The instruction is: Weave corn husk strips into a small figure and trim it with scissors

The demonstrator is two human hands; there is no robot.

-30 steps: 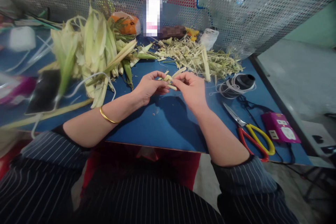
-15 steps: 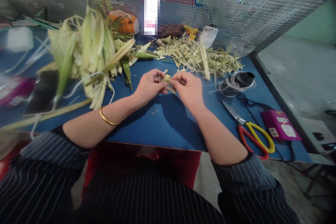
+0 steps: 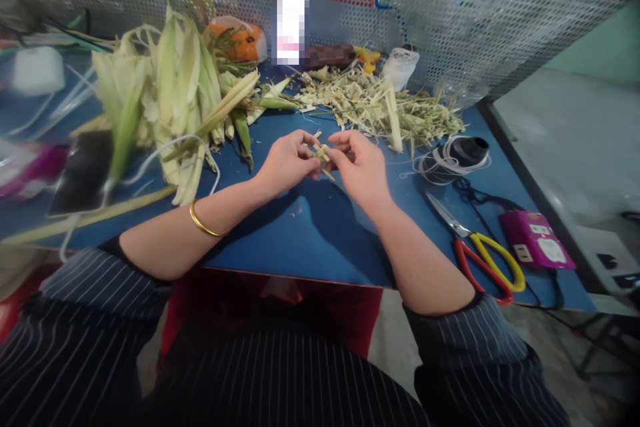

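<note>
My left hand point(image 3: 285, 163) and my right hand point(image 3: 361, 165) meet above the blue table point(image 3: 320, 233), fingers pinched on a small folded piece of pale corn husk strips point(image 3: 321, 153). A thin strip end sticks out below between the hands. A gold bangle point(image 3: 204, 221) sits on my left wrist. A heap of whole corn husks point(image 3: 175, 90) lies to the left of the hands. Shredded husk scraps point(image 3: 385, 107) lie behind them.
A spool of thread point(image 3: 453, 157), red-and-yellow scissors point(image 3: 483, 260) and a pink power strip point(image 3: 537, 247) lie at the right. A dark phone point(image 3: 83, 170) with a white cable rests at the left. A perforated metal screen point(image 3: 500, 7) closes the back.
The hands have drawn closer together and the husk piece is folded tighter; the strip that stuck out to the upper right is now tucked in. The view shifted slightly.
</note>
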